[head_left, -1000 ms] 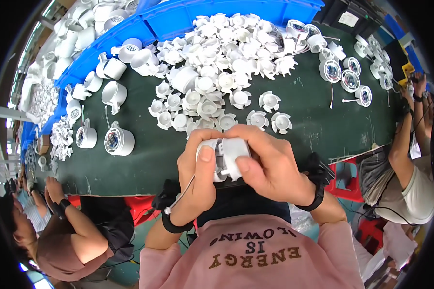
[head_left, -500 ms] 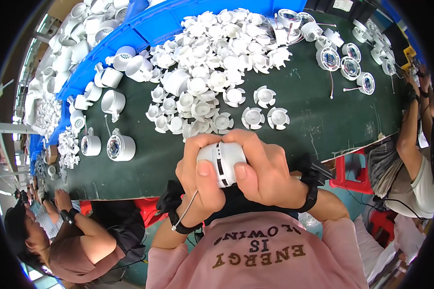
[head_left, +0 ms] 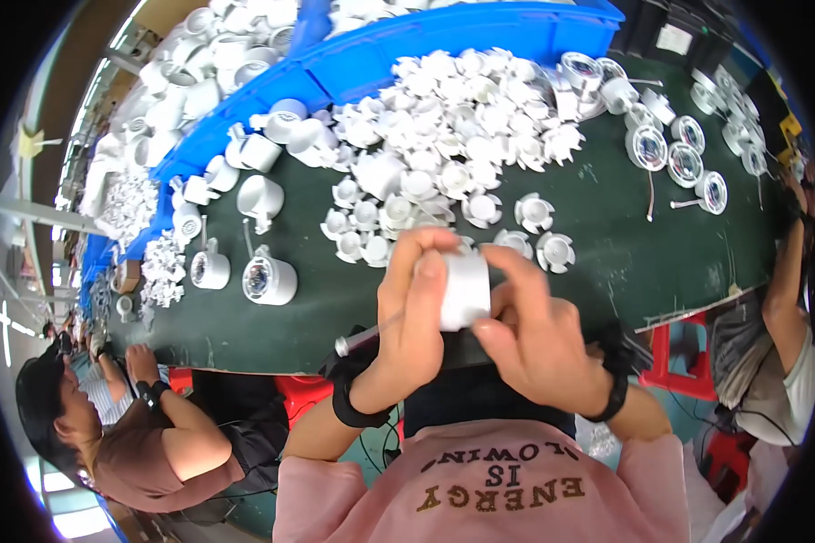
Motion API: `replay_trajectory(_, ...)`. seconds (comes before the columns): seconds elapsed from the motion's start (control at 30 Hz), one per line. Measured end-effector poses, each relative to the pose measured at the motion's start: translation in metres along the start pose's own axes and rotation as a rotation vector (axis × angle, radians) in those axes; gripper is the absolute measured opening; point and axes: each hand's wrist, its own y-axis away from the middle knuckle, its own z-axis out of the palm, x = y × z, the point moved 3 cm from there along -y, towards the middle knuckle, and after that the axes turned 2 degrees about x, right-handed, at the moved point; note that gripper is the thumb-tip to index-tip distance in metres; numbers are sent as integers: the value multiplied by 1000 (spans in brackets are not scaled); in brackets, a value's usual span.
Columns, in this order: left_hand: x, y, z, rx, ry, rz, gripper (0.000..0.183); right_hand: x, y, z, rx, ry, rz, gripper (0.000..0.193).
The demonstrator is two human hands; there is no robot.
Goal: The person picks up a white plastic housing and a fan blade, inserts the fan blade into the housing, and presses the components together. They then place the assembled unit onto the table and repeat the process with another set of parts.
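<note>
White plastic first, far left: heaped housings penned behind a blue bin wall, probably to stop any rolling. Just right, small white pieces in a loose pile on the green tabletop. Then stubby-necked housings strung along the bin, and nearer, two wired units resting apart, leads pointing away, perhaps against tangling. On to the middle: a great bank of white fan impellers, within easy reach, apparently by design. And in front, close to the body, a pale lead slanting out past the wrist, seemingly clear of the right side's work; next the left hand, thumb and fingers pinching a white cylindrical housing, held up over the table edge. Across to the right hand: fingers spread and curved about the housing's other side, thumb by the lower edge, contact too blurred to call. Beyond, loose impellers apart from the bank. Finally, far right, round units, circuit boards showing, clustered separately, likely against mixing.
</note>
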Motion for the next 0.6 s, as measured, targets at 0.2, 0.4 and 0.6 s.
replay_trajectory(0.2, 39, 13, 31, -534, -350, 232, 105, 3, 9, -10, 219, -440, 44, 84)
replay_trajectory(0.4, -21, -126, -121, 483, -848, 216, 81, 9, 10, -28, 183, -724, 276, 77)
replay_trajectory(0.6, -92, -188, -210, 591, -677, -143, 91, 8, 17, -25, 74, -497, 95, 69)
